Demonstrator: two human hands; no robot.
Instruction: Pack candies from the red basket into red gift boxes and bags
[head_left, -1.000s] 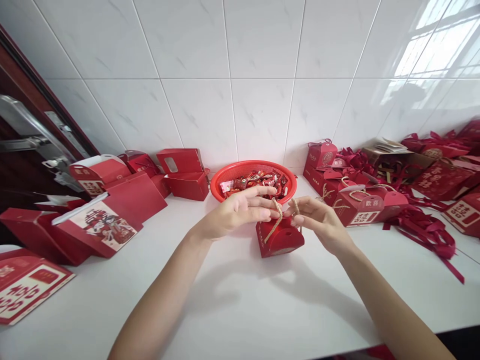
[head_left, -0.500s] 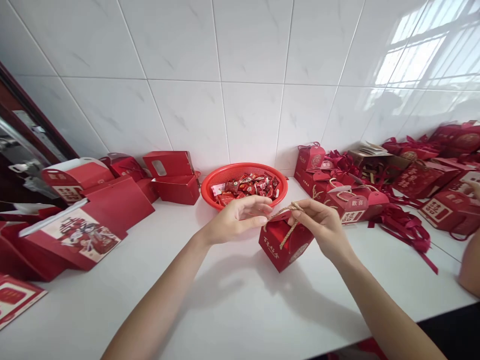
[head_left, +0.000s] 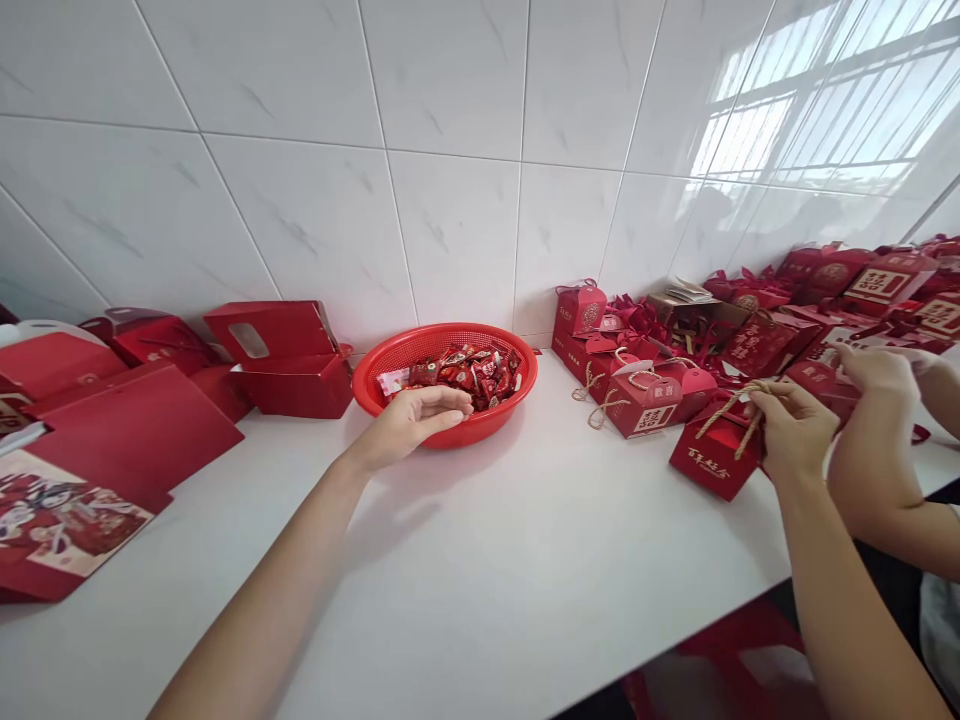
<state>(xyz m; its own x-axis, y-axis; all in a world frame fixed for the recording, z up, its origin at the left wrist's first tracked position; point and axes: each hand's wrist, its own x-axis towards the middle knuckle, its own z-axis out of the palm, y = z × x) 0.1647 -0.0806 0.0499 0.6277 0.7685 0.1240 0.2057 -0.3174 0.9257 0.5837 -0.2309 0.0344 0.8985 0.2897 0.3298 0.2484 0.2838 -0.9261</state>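
Note:
By its twisted rope handle, a small red gift box [head_left: 716, 458] with gold lettering hangs from my right hand [head_left: 796, 425], whose fingers pinch the rope at the right side of the view. My left hand [head_left: 412, 425] holds nothing; its fingers are loosely curved and apart from the thumb, at the front rim of a red plastic basket [head_left: 480, 432]. Red-wrapped candies [head_left: 469, 372] fill much of the basket. Just left of the held box are finished-looking red boxes with rope handles [head_left: 641, 403].
At the left stand an open red box [head_left: 296, 388] and red bags [head_left: 142, 425]. Ribbons and many red boxes [head_left: 885, 280] are piled along the tiled wall at the right. Another person's hands [head_left: 881, 385] work close beside my right hand. The white table [head_left: 480, 560] ends at the lower right.
The view has turned to the right. My right hand has carried the box rightward by its rope, and my left hand has come away from the box, toward the basket front.

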